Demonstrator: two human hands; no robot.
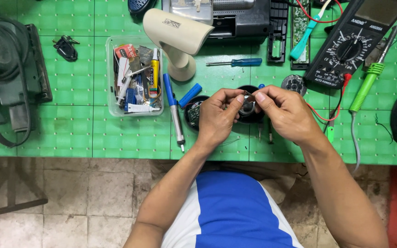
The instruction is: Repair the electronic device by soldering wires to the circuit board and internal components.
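My left hand (218, 117) and my right hand (286, 112) meet over the green bench mat (70, 133), fingertips pinched together on a small round black speaker (247, 108) with a shiny metal centre. The speaker is held just above the mat, and thin wires run from it. Just left of my left hand lies a round black shell with a small circuit board (193, 113) inside. A blue-handled soldering tool (173, 109) lies beside that shell.
A clear plastic box (135, 76) of small parts sits to the left, a green power sander (5, 78) at far left. A beige cone-shaped tool (178, 39), a blue screwdriver (236, 62), a black multimeter (352, 43) with red lead, and a green soldering iron (368, 82) lie behind and right.
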